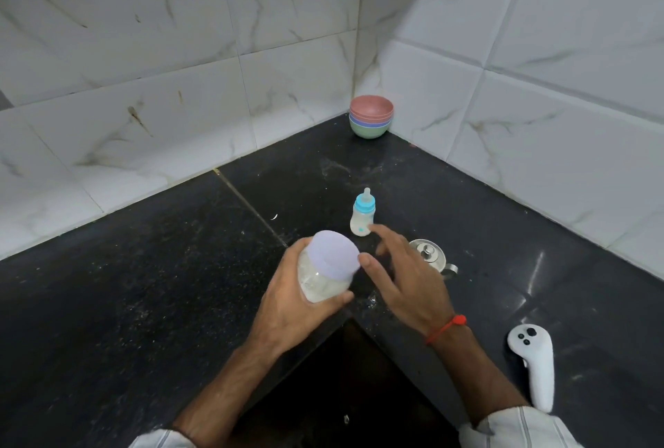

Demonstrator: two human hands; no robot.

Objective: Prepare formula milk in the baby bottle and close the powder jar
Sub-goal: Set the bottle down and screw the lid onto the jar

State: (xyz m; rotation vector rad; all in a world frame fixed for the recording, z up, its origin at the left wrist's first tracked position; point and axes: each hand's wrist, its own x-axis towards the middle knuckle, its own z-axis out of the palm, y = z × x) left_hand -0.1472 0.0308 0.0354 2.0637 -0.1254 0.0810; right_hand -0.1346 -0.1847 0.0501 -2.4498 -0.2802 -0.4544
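My left hand (287, 304) holds the powder jar (325, 268) above the bench (143, 286), grip wrapped round its clear wall below the lid (334, 255). The pale purple lid sits on top; I cannot tell whether it is screwed down tight. My right hand (406, 282) is spread open and holds nothing, its thumb tip just beside the lid's edge.

The jar looks like light plastic with white powder in the lower part, so I judge it easy to lift but smooth and a bit slippery on the wall. The wall should give slightly if squeezed. For tightening, I would keep the left grip low on the body and set the right fingers round the lid's rim, where the broad edge offers purchase.

The baby bottle (362, 215) stands upright on the bench beyond my hands, blue collar and teat on, with pale liquid inside. It is small and narrow, so I judge it easy to tip with a careless knuckle. A round steel lid (429, 253) with a knob lies just behind my right hand. A stack of coloured bowls (371, 118) sits in the far corner, well apart. A white controller (533, 365) lies on the bench to the right, near my wrist. Specks of spilled powder dot the dark surface.
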